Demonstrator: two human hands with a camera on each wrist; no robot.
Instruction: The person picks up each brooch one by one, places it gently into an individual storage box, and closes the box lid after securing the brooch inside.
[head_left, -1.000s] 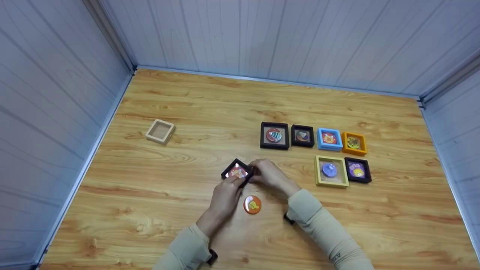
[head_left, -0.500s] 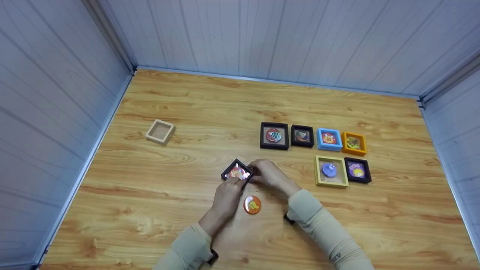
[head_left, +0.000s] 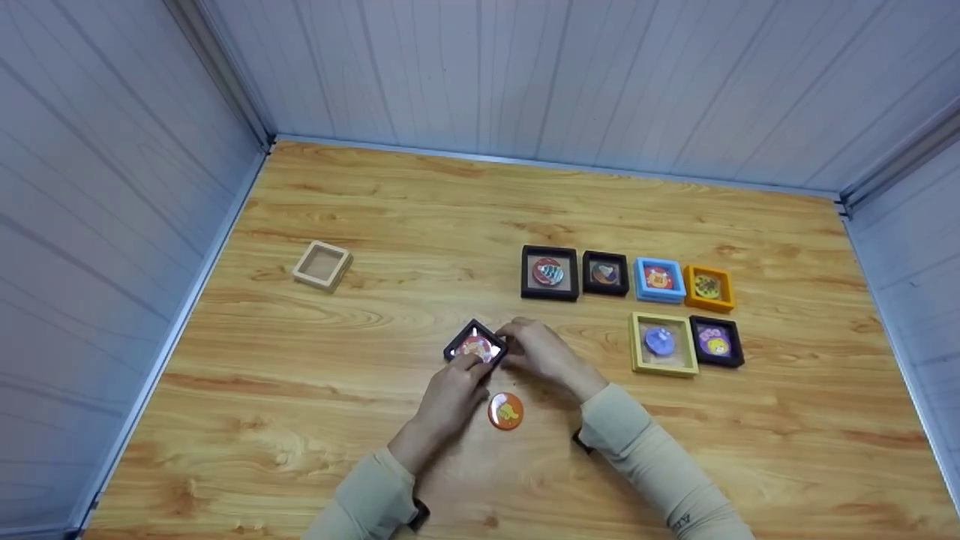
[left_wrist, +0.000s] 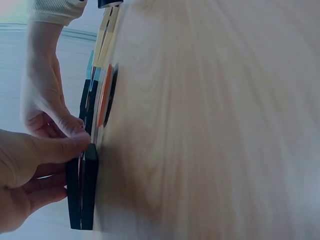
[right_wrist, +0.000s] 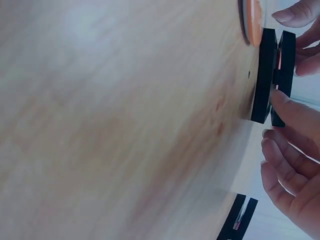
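A black square display frame (head_left: 460, 336) lies turned cornerwise on the table in the head view, with a round red badge (head_left: 471, 346) behind its clear film. My left hand (head_left: 448, 401) holds its near side, fingertips over the film. At the right corner, my right hand (head_left: 546, 354) pinches the frame. Both wrist views show the frame edge-on; in the right wrist view its two halves (right_wrist: 265, 75) stand slightly apart, with the right thumb (right_wrist: 287, 107) at the gap. Between my wrists lies an orange round badge (head_left: 505, 411) with a yellow figure.
A beige frame (head_left: 322, 265) without a badge lies at the left. Badges sit inside two black frames (head_left: 550, 295) (head_left: 606, 289), a blue frame (head_left: 660, 297) and an orange frame (head_left: 710, 304) at the right. Nearer are a yellow frame (head_left: 664, 369) and another black frame (head_left: 718, 361).
My left fingers have shifted slightly over the near side of the black frame. My right hand keeps its hold on the right corner, and the frame stays in place.
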